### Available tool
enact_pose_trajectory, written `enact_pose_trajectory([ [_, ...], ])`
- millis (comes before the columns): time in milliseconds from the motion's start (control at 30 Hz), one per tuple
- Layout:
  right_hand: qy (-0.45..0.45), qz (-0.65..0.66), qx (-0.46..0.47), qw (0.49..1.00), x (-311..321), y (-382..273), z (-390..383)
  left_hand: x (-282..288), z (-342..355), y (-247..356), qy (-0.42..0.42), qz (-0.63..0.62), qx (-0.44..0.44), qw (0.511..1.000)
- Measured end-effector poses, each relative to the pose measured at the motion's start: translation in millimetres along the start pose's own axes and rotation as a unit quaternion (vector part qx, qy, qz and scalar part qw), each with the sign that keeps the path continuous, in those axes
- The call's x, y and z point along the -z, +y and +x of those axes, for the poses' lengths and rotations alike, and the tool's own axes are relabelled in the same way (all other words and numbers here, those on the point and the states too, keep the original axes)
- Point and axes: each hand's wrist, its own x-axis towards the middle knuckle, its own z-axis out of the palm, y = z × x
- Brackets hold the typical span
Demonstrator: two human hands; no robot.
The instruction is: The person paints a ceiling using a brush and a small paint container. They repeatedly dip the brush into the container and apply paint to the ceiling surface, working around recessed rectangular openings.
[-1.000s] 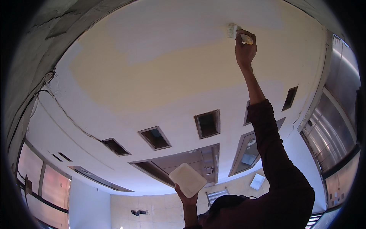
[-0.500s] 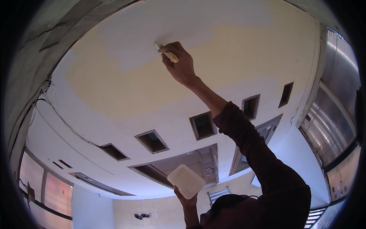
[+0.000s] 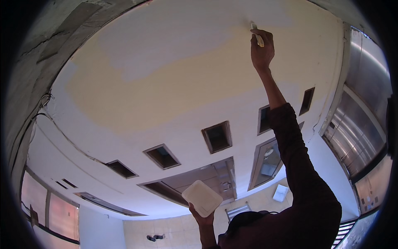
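Observation:
My right hand point(image 3: 263, 52) is raised high with its fingers closed round the pale handle of a paintbrush point(image 3: 260, 40). The brush's tip meets the wall point(image 3: 159, 89) within a whitish painted area point(image 3: 166, 39), above a pale yellow band. Low in the picture, my left hand point(image 3: 204, 218) grips a white, square-cornered plastic container point(image 3: 202, 198) from below. The container's contents are hidden, as only its outer face shows.
Small framed openings point(image 3: 217, 137) run in a row across the wall, above a doorway point(image 3: 199, 176) and a second framed door point(image 3: 266, 162). A loose cable point(image 3: 72, 141) hangs at left. Shiny metal panels point(image 3: 356, 128) line the right side. Dark slippers point(image 3: 155, 238) lie on the tiled floor point(image 3: 178, 228).
My right hand has swept right and upward along the wall with the paintbrush. My left hand and the container have stayed nearly in place.

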Motion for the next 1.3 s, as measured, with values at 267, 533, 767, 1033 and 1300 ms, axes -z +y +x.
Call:
enact_pose_trajectory([
  [267,-0.141,-0.052,0.144,0.978,-40.1,-68.9,-54.9,-14.8,0.4,-1.4,-0.003,-0.010,0.001,1.000],
  [533,-0.134,0.291,-0.040,0.947,-34.0,-59.3,-19.7,-21.2,0.2,0.0,0.025,0.006,-0.010,1.000],
  [767,-0.031,0.111,-0.120,0.986,8.4,31.3,21.3,-18.9,1.5,1.6,0.026,-0.001,-0.004,1.000],
  [1033,-0.087,0.019,0.053,0.995,-27.3,-54.6,-41.1,18.3,1.9,-5.1,0.027,-0.046,-0.003,0.999],
  [1300,-0.134,0.166,0.110,0.971,-116.1,-227.1,-138.3,9.7,-22.4,7.7,0.057,-0.029,-0.054,0.997],
])
